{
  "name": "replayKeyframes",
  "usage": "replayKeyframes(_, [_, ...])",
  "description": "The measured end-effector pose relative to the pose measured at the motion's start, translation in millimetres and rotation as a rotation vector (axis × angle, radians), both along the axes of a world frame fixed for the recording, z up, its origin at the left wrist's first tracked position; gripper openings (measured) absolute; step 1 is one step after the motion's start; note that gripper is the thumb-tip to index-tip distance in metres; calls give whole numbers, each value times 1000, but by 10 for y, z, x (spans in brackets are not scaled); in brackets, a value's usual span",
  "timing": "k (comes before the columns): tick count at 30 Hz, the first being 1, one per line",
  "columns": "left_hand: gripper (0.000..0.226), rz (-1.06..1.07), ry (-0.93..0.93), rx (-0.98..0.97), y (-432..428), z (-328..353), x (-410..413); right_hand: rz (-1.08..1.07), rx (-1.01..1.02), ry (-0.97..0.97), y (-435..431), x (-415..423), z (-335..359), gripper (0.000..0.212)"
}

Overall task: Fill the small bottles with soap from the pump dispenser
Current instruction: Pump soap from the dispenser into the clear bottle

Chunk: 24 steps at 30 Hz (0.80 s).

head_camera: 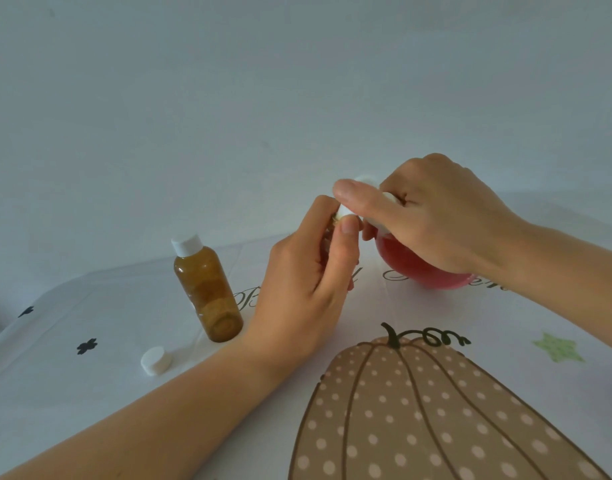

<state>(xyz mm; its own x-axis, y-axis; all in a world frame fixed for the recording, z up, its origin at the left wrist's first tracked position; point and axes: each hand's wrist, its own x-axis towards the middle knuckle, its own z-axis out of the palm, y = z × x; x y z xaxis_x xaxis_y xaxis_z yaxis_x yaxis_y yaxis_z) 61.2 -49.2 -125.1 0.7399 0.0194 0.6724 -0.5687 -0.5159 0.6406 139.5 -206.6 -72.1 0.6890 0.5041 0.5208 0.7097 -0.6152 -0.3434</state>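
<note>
**Holding a small bottle up to the pump's spout**

My left hand [304,282] is curled round a small bottle [333,221], thumb and fingers pinching it near the top. It is almost wholly hidden in my grip, and only a brownish sliver shows right under the white spout [342,211]. I cannot tell how full it is.

My right hand [432,216] lies over the head of the pump dispenser [412,268]. Its fingers are bent down around the white pump top and its thumb is stretched along the spout toward my left hand. The dispenser's round body holds pinkish-red soap and stands on the worktop [89,410], just behind and to the right of my left hand.

To the left, well clear of both hands, an amber bottle [207,289] stands upright with its white screw cap [186,244] on. A loose white cap [155,360] lies in front of it, near my left forearm.

A pale tablecloth [505,323] covers the worktop, printed with a big dotted pumpkin [418,410], a green star [557,346] and small dark flowers [87,345].
</note>
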Motion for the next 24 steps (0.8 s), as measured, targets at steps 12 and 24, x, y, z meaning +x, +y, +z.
replayKeyframes(12, [32, 3, -13, 58, 10, -14, 5, 43, 27, -19, -6, -23, 10, 90])
replayKeyframes(24, [45, -2, 23, 75, 19, -39, 21, 78, 63, -4, 13, -24, 11, 65])
